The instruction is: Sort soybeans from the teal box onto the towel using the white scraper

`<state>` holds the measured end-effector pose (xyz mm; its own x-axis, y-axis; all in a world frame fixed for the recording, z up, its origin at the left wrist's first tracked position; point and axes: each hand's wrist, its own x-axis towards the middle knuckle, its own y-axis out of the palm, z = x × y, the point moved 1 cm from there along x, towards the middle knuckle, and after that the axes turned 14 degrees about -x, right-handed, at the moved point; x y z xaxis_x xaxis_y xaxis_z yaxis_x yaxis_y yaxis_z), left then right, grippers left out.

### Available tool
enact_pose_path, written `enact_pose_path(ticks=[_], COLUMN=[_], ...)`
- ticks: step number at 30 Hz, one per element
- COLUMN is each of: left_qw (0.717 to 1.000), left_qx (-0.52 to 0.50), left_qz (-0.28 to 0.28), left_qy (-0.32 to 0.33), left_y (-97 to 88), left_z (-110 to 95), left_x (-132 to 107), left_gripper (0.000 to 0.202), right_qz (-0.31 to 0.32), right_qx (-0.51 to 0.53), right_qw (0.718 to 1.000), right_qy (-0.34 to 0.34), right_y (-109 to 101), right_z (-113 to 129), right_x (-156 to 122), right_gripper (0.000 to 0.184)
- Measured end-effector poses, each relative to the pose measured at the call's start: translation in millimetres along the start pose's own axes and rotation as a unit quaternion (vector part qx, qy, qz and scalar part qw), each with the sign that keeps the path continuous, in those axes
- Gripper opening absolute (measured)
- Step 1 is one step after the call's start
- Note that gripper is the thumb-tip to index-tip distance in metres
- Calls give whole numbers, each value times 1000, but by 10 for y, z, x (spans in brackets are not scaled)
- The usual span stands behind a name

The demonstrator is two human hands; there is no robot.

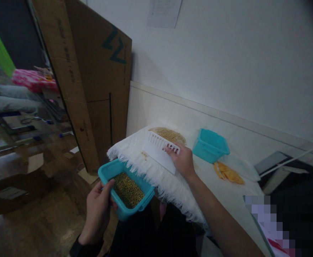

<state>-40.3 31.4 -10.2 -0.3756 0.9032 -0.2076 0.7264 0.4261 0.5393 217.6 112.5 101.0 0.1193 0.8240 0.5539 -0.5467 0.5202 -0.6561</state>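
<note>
My left hand (97,205) is closed on the near rim of a teal plastic tub (126,189) filled with yellow-green beans, held just below the fringed edge of a white cloth (156,175). My right hand (181,160) grips a white comb-toothed scraper (159,148) lying on the cloth, its teeth pointing toward a flat pile of beans (168,134) farther back. A few stray beans lie on the cloth near the scraper's left end.
A second teal tub (211,144) stands empty at the back right of the cloth, with an orange-yellow wrapper (227,173) beside it. Tall cardboard boxes (92,78) lean against the wall on the left. A dark device and white cable (292,160) lie at the right.
</note>
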Motion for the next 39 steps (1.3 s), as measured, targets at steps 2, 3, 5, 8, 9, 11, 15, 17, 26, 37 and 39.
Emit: enact_pose_path(ticks=[2,3,5,8,9,11,15,17,26,37,39], left_qw=[1000,1000,1000,1000,1000,1000,1000,1000,1000,1000,1000], left_qx=[2,3,7,9,9,7,5,3,7,15,19], left_qz=[-2,-2,-1,2,2,4,6,4,-2,14,13], left_qy=[0,1,3,8,10,8,9,8,5,12,10], left_y=[-1,-3,-7,-12,-15,-22,-24,-11,-4,-34,-34], left_z=[4,6,9,10,11,15,16,7,-5,23,23], left_x=[-3,-5,-7,-3,0,10,18,9,-7,5,6], left_gripper=[38,37,37,38,38,37,38,38,37,37,36], right_qz=[-2,-2,3,13,15,16,17,18,24,34,29], right_qx=[11,16,25,38,42,47,49,52,82,92,89], right_qw=[1000,1000,1000,999,999,999,999,998,996,995,995], right_qy=[10,13,14,10,8,3,-4,-4,12,16,20], right_y=[-10,-12,-14,-22,-26,-33,-32,-26,-39,-47,-45], right_z=[-5,-3,11,52,68,99,137,143,142,67,65], right_x=[-48,-71,-109,-138,-142,-147,-166,-182,-223,-214,-216], right_gripper=[30,31,30,29,29,28,26,26,27,30,30])
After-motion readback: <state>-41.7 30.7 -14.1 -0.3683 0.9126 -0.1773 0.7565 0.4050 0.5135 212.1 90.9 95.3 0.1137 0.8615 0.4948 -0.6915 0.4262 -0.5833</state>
